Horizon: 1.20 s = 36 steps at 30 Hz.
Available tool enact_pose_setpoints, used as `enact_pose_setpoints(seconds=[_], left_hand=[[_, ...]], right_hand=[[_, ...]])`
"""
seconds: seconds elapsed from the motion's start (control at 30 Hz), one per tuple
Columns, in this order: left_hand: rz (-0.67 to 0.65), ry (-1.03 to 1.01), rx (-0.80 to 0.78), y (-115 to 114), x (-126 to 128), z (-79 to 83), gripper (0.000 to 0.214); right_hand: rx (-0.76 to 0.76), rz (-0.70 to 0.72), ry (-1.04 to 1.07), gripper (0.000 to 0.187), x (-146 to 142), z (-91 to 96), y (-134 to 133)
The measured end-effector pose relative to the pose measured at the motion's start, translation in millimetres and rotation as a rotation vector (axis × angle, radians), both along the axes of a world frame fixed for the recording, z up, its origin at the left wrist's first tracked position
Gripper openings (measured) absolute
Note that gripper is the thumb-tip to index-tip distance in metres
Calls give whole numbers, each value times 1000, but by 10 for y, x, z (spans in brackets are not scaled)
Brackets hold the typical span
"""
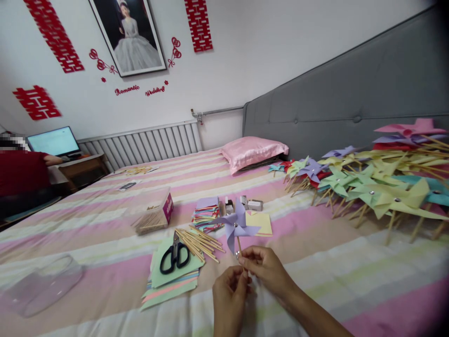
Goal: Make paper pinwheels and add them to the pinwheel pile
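Lilac pinwheel [235,225]: four folded paper vanes, metal pin at the hub, thin wooden stick. It is held upright at lower centre of frame, above the striped bed [315,262]. Right hand [266,269] fingers pinch the stick's lower end. Left hand [228,292] fingers are closed on the same spot. Just left lie loose sticks [199,242] and scissors [175,256] on paper sheets [168,285]. At right edge is a heap of finished pinwheels [379,187].
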<state>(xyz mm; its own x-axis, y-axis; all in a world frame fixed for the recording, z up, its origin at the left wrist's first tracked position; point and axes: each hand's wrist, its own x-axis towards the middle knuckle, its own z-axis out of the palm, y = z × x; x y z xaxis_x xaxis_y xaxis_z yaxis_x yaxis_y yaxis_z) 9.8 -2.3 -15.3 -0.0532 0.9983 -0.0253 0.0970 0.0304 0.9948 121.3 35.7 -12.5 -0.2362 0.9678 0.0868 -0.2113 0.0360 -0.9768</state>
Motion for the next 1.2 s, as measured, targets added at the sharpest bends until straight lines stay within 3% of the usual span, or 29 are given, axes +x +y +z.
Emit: enact_pose_setpoints(seconds=[0.63,1.2], left_hand=[[60,8,-11,-16,1,24,18],[78,9,-12,-22,2,17,15]], right_hand=[[20,-14,-18,16,-1,-3,-18],[144,-167,-48,20,39,56,3]])
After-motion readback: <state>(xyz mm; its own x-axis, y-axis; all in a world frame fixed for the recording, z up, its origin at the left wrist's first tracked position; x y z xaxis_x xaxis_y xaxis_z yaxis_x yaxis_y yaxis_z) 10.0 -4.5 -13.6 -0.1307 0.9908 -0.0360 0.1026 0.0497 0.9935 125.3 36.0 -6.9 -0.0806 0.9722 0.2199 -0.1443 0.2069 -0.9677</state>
